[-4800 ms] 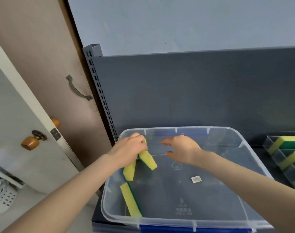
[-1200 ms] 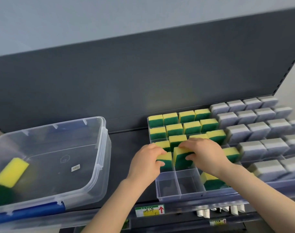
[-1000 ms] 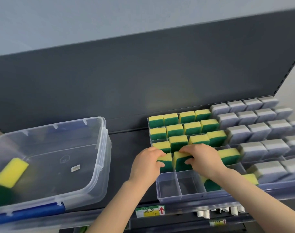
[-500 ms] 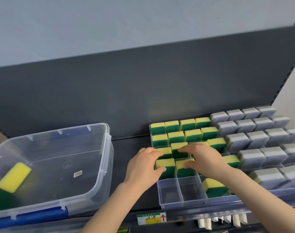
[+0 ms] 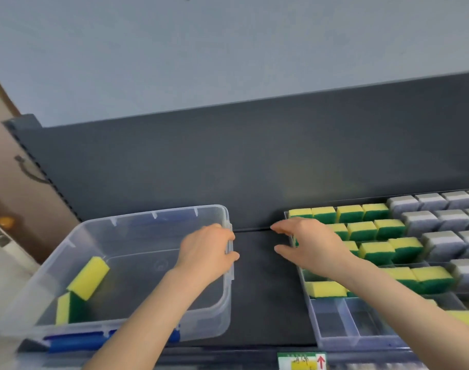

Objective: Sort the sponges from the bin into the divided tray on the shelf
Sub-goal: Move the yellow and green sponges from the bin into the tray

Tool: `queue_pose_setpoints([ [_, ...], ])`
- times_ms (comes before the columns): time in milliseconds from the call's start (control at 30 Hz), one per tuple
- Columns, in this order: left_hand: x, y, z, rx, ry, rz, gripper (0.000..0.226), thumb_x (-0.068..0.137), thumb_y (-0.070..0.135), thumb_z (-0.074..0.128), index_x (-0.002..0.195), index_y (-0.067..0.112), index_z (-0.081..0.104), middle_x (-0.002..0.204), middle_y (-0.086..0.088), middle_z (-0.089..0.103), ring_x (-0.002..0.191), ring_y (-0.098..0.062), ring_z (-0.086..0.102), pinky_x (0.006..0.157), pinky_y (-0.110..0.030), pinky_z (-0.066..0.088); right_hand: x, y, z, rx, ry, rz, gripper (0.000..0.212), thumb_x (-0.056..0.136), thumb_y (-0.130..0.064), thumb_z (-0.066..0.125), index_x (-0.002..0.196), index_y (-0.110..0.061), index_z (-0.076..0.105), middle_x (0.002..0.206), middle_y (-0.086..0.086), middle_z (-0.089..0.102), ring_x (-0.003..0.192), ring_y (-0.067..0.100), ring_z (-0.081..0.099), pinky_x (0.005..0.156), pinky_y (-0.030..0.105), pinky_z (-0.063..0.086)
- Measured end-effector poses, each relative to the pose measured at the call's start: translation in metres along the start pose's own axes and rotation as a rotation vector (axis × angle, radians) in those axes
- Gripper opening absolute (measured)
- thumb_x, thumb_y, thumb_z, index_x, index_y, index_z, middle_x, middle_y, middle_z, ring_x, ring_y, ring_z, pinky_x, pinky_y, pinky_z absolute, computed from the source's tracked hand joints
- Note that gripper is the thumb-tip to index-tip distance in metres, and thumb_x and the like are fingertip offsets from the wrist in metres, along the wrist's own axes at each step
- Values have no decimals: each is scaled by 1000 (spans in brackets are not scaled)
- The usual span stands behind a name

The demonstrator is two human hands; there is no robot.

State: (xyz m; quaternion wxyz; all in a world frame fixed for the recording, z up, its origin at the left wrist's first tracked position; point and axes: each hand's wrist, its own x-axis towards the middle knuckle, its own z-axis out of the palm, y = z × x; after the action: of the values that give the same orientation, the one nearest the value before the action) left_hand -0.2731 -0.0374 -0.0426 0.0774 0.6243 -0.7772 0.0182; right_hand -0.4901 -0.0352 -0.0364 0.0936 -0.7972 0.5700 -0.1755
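The clear plastic bin (image 5: 121, 225) stands on the dark shelf at the left. Two yellow-and-green sponges lie in its left end: one tilted (image 5: 89, 277), one upright (image 5: 67, 308) below it. My left hand (image 5: 206, 252) is over the bin's right rim, fingers loosely curved, holding nothing. My right hand (image 5: 308, 247) hovers with spread fingers over the left edge of the clear divided tray (image 5: 334, 335), also holding nothing. The tray holds several yellow-and-green sponges (image 5: 374, 252) standing in its compartments; two front compartments are bare.
Several grey sponges (image 5: 441, 222) fill the tray's right part. The shelf's dark back panel (image 5: 254, 161) rises behind everything. A door with an orange knob (image 5: 5, 221) is at the far left. A green price label (image 5: 302, 361) sits on the shelf's front edge.
Both hands have let go of the sponges they set in the tray and moved left, the left one reaching the bin's rim. The view has swung left too.
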Motion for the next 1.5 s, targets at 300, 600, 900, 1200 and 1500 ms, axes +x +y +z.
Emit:
queue_pose_setpoints([
  [300,-25,-143,-19,54,-4,-179,49,85,50,58,130,34,50,126,10,52,120,-15,46,83,-32,46,54,-93,48,-70,-64,-59,53,84,-38,57,135,-33,44,133,-12,52,123,14,47,90,31,48],
  [600,-49,-278,-28,95,-84,-268,52,84,54,56,132,36,49,132,14,49,116,-12,51,77,-29,43,89,-173,105,-91,-165,-64,52,84,-41,56,135,-32,44,136,-8,51,126,14,45,93,28,44],
  [900,-51,-353,-6,42,-221,-183,46,84,48,60,128,35,53,130,10,52,115,-15,53,84,-30,46,104,-242,161,-55,-255,-73,49,84,-40,54,132,-36,45,131,-11,54,120,15,50,91,29,44],
  [1200,-18,-367,21,162,-323,76,36,84,6,50,114,24,60,107,1,55,97,-24,56,64,-31,42,118,-267,193,-58,-365,-69,49,86,-39,53,134,-35,44,133,-10,53,122,16,48,95,34,46],
  [1500,-6,-355,53,199,-488,-57,28,86,15,57,114,17,60,113,-4,57,100,-27,58,74,-30,47,126,-279,212,-56,-436,-92,48,88,-38,52,135,-35,43,137,-10,49,125,16,46,96,31,44],
])
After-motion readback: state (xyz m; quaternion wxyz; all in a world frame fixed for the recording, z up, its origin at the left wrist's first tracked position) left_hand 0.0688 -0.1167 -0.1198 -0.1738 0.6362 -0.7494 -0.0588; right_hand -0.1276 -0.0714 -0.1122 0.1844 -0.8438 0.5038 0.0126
